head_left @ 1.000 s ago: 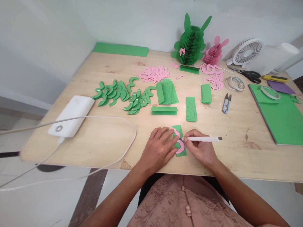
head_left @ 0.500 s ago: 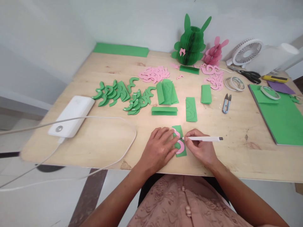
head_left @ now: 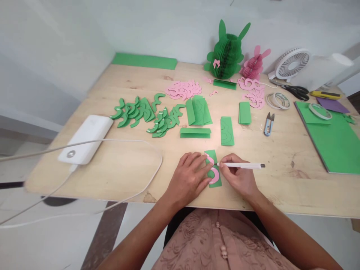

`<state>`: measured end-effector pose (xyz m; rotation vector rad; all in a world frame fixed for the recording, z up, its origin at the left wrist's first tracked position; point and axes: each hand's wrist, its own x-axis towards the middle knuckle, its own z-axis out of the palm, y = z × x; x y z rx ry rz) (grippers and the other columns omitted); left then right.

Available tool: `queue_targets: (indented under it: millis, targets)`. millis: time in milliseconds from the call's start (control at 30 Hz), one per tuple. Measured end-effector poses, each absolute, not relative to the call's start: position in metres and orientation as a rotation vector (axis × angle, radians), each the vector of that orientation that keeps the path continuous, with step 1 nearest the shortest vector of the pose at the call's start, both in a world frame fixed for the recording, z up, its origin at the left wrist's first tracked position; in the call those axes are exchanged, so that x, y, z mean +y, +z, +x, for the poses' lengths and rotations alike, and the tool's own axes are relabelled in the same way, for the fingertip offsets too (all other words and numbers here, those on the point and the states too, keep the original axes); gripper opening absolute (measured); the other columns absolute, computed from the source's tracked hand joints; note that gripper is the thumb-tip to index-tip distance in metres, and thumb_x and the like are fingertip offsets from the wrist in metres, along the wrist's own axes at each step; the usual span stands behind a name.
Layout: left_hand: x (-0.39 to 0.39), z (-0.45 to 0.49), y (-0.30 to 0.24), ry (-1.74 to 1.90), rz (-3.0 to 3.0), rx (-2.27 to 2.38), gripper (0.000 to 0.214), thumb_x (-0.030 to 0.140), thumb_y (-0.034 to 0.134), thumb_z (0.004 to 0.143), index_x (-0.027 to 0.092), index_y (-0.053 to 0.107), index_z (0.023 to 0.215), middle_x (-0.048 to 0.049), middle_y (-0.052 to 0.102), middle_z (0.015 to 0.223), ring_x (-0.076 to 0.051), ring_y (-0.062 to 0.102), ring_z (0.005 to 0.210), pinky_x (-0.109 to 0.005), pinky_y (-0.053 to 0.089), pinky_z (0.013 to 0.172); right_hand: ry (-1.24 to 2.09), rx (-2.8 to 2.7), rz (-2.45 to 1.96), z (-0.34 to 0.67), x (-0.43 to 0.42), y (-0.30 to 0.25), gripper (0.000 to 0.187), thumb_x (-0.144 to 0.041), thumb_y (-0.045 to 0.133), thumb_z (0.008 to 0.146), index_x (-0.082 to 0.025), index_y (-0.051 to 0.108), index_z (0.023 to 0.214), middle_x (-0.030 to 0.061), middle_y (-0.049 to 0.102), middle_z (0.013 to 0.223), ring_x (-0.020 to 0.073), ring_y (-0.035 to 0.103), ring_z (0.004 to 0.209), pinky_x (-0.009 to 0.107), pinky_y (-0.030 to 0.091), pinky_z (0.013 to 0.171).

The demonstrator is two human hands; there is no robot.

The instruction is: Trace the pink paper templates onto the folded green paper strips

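Observation:
A white pen [head_left: 243, 165] is pinched in my right hand [head_left: 239, 177], its tip touching a small green paper piece [head_left: 215, 184] near the table's front edge. On that piece lies a curved pink paper shape [head_left: 215, 175]. My left hand [head_left: 189, 176] rests flat with fingers stretched out, pressing the pink shape and the green paper down from the left; its fingertips hide part of both. Just beyond, a green paper rectangle [head_left: 227, 131] bears drawn curved outlines. A folded green strip [head_left: 195, 133] lies to its left.
Cut green curved pieces [head_left: 161, 123] and a pink pile [head_left: 184, 89] lie further back. Thread snips [head_left: 269, 124], tape rolls [head_left: 281, 100] and scissors [head_left: 298, 91] are at right. A white power bank [head_left: 87, 138] with a looping cable [head_left: 157, 168] occupies the left.
Hardly anything differs: the whole view has shifted slightly. Both hands, the pen and the papers keep about the same places.

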<state>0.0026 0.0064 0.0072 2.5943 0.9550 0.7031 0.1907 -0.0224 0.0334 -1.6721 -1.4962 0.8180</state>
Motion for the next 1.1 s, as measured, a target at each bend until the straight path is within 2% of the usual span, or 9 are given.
queue_targets:
  millis: [1100]
  targets:
    - [0.0061, 0.0032, 0.0081, 0.694, 2.593, 0.968, 0.028, 0.029, 0.055, 0.091, 0.021, 0.062, 0.117, -0.0078, 0.059, 0.129, -0.026, 0.048, 0.123, -0.047, 0.038, 0.106, 0.774, -1.456, -1.697, 0.1882, -0.0195, 0.0362, 0.011, -0.028, 0.057, 0.08, -0.02, 0.059, 0.072, -0.0013, 0.061, 0.061, 0.011, 0.051, 0.05, 0.022, 0.039, 0.045]
